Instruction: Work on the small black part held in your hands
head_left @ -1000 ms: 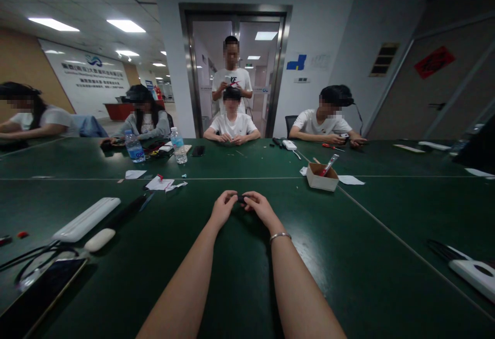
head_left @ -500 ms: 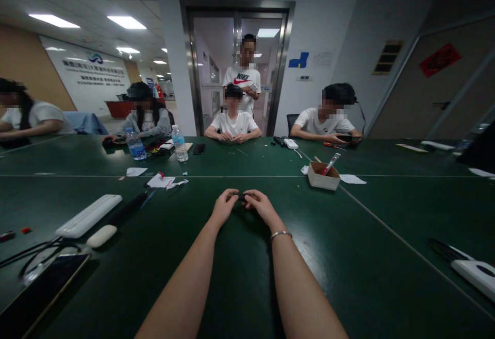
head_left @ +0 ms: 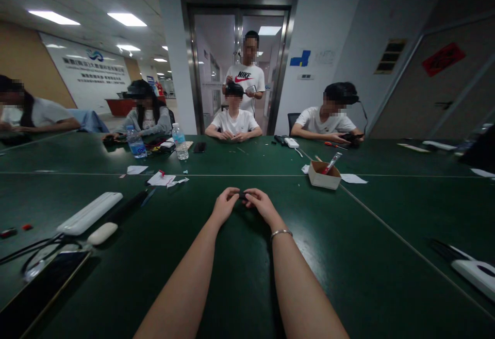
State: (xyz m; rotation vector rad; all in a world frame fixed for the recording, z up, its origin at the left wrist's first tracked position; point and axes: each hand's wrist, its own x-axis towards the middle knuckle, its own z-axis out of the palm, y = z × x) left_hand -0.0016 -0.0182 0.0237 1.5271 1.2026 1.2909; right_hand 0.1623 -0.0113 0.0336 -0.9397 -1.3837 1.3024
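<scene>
Just above the green table [head_left: 247,256], my left hand [head_left: 226,203] and my right hand [head_left: 263,206] meet in the middle of the view. Between their fingertips is a small black object [head_left: 242,195], gripped from both sides. Its kind is too small to make out, and the fingers cover its ends. Both hands are closed in a pinch. A silver bracelet [head_left: 281,234] circles my right wrist.
Left lie a white power bank [head_left: 91,214], a white rounded case [head_left: 102,234], a phone [head_left: 46,285] and cables. A small cardboard box [head_left: 324,178] holding a tool stands ahead on the right. Two water bottles [head_left: 180,141] stand farther off. Several people sit across the table; one person [head_left: 247,79] stands behind.
My hands keep the same hold on the black object, nearly unmoved. The standing person has raised a hand toward the seated person's headgear. The view has shifted slightly.
</scene>
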